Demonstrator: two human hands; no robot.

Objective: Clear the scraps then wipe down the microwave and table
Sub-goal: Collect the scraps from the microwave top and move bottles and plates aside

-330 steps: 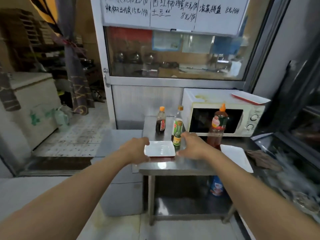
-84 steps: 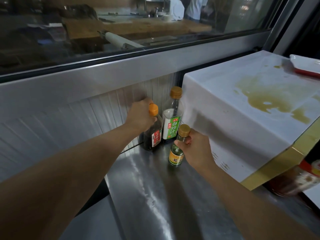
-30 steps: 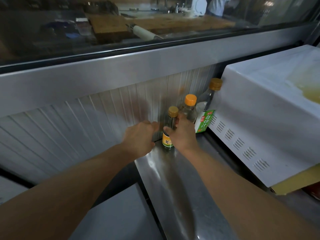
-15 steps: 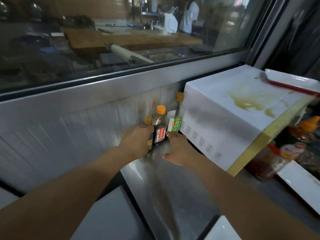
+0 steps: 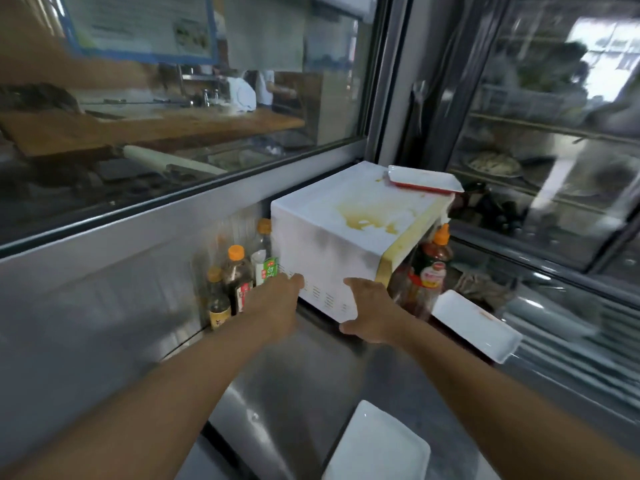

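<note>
Two bare hands, left hand point(image 5: 277, 303) and right hand point(image 5: 370, 311), flank the boxy white stained microwave point(image 5: 349, 237).

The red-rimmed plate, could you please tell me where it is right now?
In the head view, the red-rimmed plate lies on the far right corner of the microwave top, just beyond the yellowish stain.

I see both hands, left point(image 5: 277, 299) and right point(image 5: 372, 311), seemingly empty beside the stained microwave point(image 5: 349, 233) on the tabletop point(image 5: 311, 386).
</note>
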